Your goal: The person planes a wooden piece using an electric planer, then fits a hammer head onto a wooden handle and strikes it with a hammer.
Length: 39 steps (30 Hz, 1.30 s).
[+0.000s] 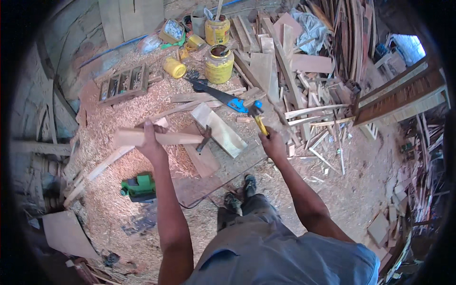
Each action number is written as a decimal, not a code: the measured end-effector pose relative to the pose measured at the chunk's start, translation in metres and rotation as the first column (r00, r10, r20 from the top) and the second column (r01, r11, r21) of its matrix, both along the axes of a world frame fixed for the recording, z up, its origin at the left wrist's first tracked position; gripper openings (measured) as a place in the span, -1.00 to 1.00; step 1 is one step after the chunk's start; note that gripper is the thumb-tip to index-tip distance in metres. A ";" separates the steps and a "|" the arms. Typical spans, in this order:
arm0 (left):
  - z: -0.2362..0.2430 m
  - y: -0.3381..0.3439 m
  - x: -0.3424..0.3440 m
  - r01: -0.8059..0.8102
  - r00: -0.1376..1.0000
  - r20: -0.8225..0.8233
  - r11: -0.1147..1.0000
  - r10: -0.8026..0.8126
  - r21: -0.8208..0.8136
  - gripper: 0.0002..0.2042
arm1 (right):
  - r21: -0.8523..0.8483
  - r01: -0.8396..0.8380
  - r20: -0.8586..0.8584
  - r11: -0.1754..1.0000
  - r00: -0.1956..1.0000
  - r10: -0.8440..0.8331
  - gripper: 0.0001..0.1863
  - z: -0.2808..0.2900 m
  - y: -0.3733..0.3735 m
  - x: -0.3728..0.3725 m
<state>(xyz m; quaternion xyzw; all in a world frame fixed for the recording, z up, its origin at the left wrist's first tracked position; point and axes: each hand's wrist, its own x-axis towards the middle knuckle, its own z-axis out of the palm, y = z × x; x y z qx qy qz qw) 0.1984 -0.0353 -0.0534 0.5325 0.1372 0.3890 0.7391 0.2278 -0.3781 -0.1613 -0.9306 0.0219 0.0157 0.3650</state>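
Yellow-handled, the hammer (pixel 261 125) sat gripped in your right hand (pixel 273 143), while your left hand (pixel 152 144) clasped a narrow wooden board (pixel 179 138) over the shaving-strewn table (pixel 244 167). Beyond, a blue-handled saw (pixel 214 93) lay near a yellow tub (pixel 219 71).

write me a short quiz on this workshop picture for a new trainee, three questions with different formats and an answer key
1. Multiple choice: what is the left hand holding?
a) a blue-handled saw with a dark blade
b) a long, pale wooden piece
c) a round yellow plastic jar

2. True or false: the green machine with a dark base sits to the left of the person's left forearm.

3. Fill the gap: the right hand grips a dark-headed hand tool by its ______ handle.

Key: 1 b; 2 true; 3 yellow.
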 end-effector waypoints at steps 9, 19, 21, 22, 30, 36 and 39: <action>0.004 -0.005 -0.006 0.093 0.996 -0.004 0.987 -0.093 0.128 -0.87 | -0.083 0.160 0.061 0.984 0.986 -0.155 -0.57 -0.106 0.029 0.002; -0.006 -0.001 -0.023 0.178 0.984 -0.035 0.959 -0.175 0.219 -0.76 | 0.028 -0.181 0.266 0.983 0.949 0.167 -0.56 -0.100 0.089 0.046; -0.005 -0.004 -0.017 0.170 0.984 -0.001 0.954 -0.175 0.246 -0.75 | 0.034 -0.200 0.288 0.979 0.940 0.182 -0.53 -0.104 0.102 0.057; -0.006 -0.006 -0.016 0.164 0.985 0.004 0.957 -0.170 0.239 -0.74 | 0.082 -0.241 0.230 0.967 0.949 0.217 -0.49 -0.105 0.109 0.060; -0.001 0.015 -0.018 -0.032 0.998 -0.049 0.986 0.041 0.164 -0.72 | -0.245 -0.471 -0.091 0.847 0.881 0.463 0.29 -0.097 0.127 0.037; -0.003 0.049 -0.032 -0.267 0.959 -0.148 0.950 0.243 -0.164 -0.66 | -0.153 -0.479 -0.066 0.864 0.878 0.475 0.27 -0.087 0.124 0.036; -0.011 0.070 -0.058 -0.101 0.994 -0.006 0.929 0.106 -0.356 -0.65 | -0.245 -0.530 0.142 0.812 0.809 0.571 0.10 -0.074 0.119 0.015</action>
